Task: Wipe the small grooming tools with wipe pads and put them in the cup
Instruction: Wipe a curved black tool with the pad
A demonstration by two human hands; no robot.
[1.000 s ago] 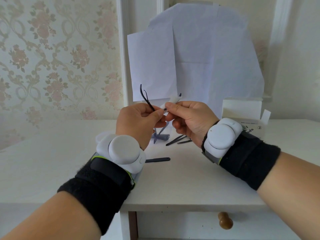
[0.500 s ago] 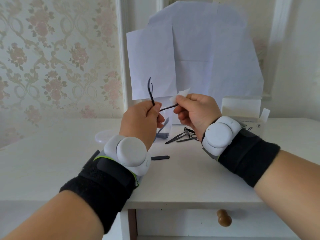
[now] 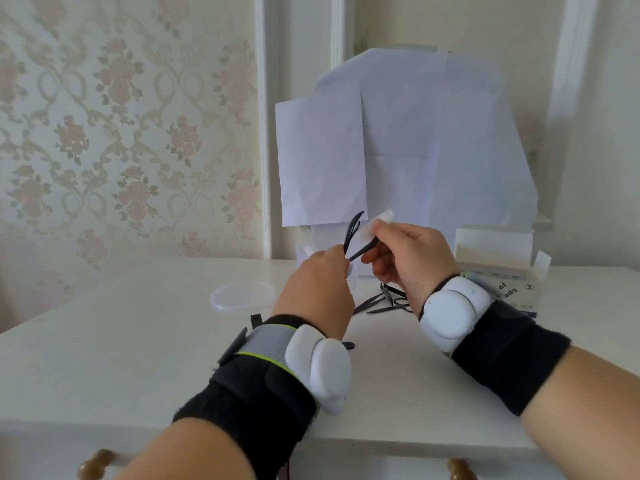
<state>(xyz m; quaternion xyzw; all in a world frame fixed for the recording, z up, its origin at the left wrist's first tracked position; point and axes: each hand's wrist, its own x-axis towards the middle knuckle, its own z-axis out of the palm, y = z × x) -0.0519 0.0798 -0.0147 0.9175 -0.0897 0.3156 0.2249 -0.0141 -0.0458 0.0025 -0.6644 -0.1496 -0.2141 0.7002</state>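
left hand [image 3: 317,289] pinching dark tool [image 3: 356,239] above worktop [image 3: 138,341], right hand [image 3: 412,261] pinching wipe pad [image 3: 379,221] on it

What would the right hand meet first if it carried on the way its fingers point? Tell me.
The right hand points left toward the thin black metal grooming tool, which its small white wipe pad already touches. Past that comes the left hand, though depth is unclear.
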